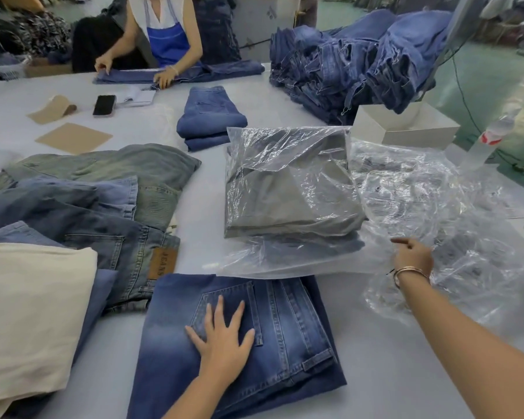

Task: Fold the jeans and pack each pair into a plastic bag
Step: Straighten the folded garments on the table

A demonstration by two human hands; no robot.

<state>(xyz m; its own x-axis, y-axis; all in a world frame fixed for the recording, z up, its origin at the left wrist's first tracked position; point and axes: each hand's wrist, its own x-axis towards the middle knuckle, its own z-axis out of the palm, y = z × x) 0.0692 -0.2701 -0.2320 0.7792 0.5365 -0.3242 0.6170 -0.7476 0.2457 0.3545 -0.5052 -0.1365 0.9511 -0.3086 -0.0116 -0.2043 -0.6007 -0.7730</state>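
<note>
We've got the folded jeans (239, 343) lying on the surface (375, 358) right in front of us, mid-blue with a faded patch, back pocket up. Left hand (221, 343) lies flat on them, fingers spread. Right hand (412, 255) pinches a clear plastic bag (436, 207). Leather patch (162, 263) on the nearby pile reads "JEANS".

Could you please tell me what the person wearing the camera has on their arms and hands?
Both forearms are bare, with no sleeves in view and no gloves. The right hand has thin metallic bangles, gold or rose toned, round its wrist. The left hand and its wrist show no jewellery.
</note>
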